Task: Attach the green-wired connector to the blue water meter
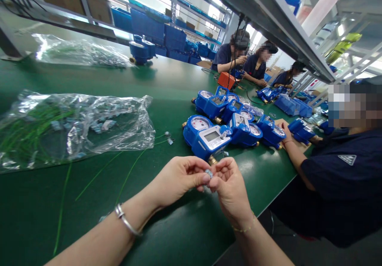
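My left hand (191, 174) and my right hand (229, 184) meet over the near part of the table. Both pinch a small grey-blue plastic seal (208, 173), partly covered by the fingertips. Just beyond the fingers lies a blue water meter (205, 136) with a round dial, a grey display and a brass end (212, 160). More blue meters (241, 127) are grouped behind and to its right. Left of my hands, loose green wires (131, 174) lie on the table, with a small clear seal (169, 139) by one of them.
A clear plastic bag (125, 127) of green wires and bluish seals covers the left side. Behind it are another bag (80, 51) and a single blue meter (142, 50). A co-worker (343, 170) sits close on the right, a hand near meters; other people work farther back.
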{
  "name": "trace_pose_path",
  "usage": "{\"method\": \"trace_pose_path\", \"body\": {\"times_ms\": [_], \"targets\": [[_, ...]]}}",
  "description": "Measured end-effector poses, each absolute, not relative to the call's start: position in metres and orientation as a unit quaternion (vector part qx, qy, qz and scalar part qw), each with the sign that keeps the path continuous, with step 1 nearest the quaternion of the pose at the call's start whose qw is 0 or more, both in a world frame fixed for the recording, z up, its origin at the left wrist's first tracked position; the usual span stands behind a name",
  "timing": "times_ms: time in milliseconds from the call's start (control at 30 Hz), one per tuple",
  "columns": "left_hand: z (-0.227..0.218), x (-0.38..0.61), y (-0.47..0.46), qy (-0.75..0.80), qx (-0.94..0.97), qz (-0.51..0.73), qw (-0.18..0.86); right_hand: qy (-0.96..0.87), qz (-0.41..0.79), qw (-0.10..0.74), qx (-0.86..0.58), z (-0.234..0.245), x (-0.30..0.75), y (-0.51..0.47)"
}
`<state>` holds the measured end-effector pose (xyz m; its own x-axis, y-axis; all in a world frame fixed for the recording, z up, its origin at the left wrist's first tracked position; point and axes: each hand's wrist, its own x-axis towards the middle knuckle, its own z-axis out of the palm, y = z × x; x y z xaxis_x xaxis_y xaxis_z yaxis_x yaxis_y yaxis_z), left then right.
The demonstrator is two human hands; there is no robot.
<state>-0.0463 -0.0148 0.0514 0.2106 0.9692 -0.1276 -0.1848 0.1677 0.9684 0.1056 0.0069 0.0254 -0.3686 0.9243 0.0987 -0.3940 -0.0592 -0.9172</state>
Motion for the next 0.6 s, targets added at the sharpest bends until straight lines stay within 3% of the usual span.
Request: {"method": "trace_pose_path", "body": {"times_ms": [100, 267, 367, 467, 600], "targets": [[0.052, -0.048, -0.015, 0.452, 0.452, 0.461, 0.616, -0.578, 0.597, 0.473, -0.293, 0.026, 0.11, 0.007], [0.053, -0.046, -0.016, 0.449, 0.452, 0.484, 0.6, -0.768, 0.313, 0.45, -0.332, 0.02, 0.115, 0.002], [0.052, -0.044, -0.016, 0.443, 0.471, 0.492, 0.582, -0.789, 0.256, 0.455, -0.323, 0.018, 0.113, 0.001], [0.05, -0.043, -0.016, 0.448, 0.501, 0.499, 0.546, -0.768, 0.305, 0.45, -0.339, 0.021, 0.107, 0.0], [0.048, -0.043, -0.017, 0.466, 0.537, 0.491, 0.504, -0.576, 0.587, 0.442, -0.357, 0.029, 0.097, -0.002]]}}
